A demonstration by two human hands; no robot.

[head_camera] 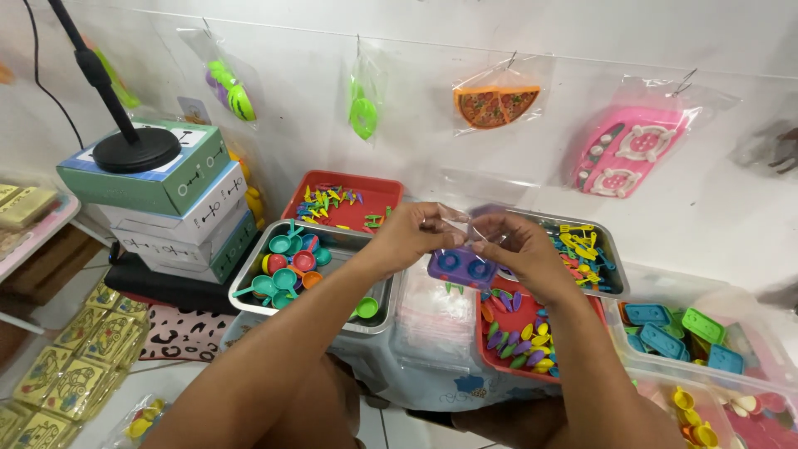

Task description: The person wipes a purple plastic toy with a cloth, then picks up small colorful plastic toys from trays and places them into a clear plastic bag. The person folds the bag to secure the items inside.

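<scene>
— What are the two hands holding?

— A small clear plastic bag [462, 241] with a purple plastic toy stove [462, 266] inside it. The left hand [413, 234] and the right hand [517, 244] both pinch the top edge of the bag, fingers closed on the film, and the stove hangs in the bottom of it.

— Where is that over the table?

— Above the gap between the metal tray of teal and red toy pans [293, 264] and the red plastic tray of small purple and yellow pieces [519, 336] (a stack of flat clear bags [434, 314] lies just below the hands).

— And further off?

— A red tray of tiny coloured utensils [341, 202] sits behind the left hand, and a metal tray of yellow toy pieces [587, 251] is beside the right. Bagged toys hang on the white wall, among them a pink toy stove [630, 150].
</scene>
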